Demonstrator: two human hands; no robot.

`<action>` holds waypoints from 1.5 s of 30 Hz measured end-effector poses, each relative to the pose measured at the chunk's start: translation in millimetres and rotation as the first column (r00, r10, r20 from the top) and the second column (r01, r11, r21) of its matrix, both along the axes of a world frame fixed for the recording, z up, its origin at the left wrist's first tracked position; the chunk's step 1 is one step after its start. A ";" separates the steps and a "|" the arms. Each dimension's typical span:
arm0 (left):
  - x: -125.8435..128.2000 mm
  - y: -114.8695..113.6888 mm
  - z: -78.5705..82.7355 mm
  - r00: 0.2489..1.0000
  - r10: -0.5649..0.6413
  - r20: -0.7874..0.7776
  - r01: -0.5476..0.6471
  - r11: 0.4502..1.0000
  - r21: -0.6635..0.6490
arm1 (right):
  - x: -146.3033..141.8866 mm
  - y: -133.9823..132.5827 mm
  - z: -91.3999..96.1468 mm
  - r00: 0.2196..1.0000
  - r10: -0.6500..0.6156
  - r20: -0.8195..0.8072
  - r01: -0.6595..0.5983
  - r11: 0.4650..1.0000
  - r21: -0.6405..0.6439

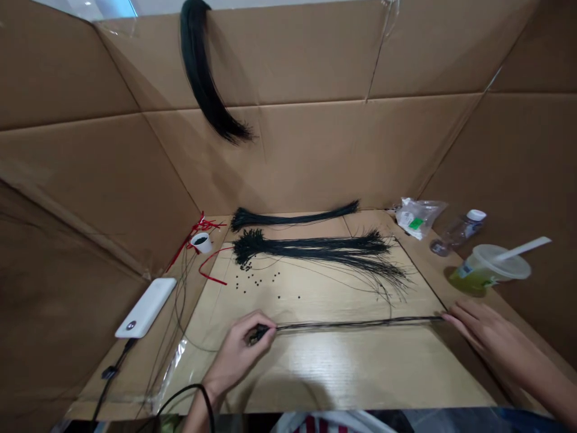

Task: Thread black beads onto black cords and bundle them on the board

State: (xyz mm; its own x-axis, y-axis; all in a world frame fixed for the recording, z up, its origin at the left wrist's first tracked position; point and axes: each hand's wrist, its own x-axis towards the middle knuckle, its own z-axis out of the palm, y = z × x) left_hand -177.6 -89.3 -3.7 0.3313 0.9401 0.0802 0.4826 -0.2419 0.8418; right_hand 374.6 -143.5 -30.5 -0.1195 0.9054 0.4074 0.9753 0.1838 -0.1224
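Cardboard walls: brown, creased panels (315, 150) enclose the work place at the back and both sides; a dark hank of strands (201, 66) hangs over the upper edge.
Work surface: pale wooden board (315, 370), shiny near the person.
Thin bundle of black strands: stretched (342, 324) nearly straight above the front part of the board, between the two hands.
Left hand: (241, 352) it grasps the dark, thicker end of this bundle between thumb and fingers.
Right hand: (484, 331) its fingertips pinch the far end.
Step in hand: it seems to be the straightening of the strands along their length.
Next move: I judge that it calls for even, gentle tension, because loose strands could tangle.
Behind the bundle: a large bundle with fanned ends (311, 245), a narrower bundle (293, 220) by the back wall, and scattered black beads (279, 297).
Left border: white power bank (146, 308), small white cup (205, 246), red ties (198, 227).
Right border: clear plastic bag (424, 215), white-capped bottle (460, 231), drink cup with straw (469, 278).
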 end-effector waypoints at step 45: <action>96.4 35.2 -31.9 0.644 0.495 0.583 -0.228 0.852 -0.471 | -305.4 91.9 -31.4 0.154 -0.128 -0.980 -0.560 0.806 -0.193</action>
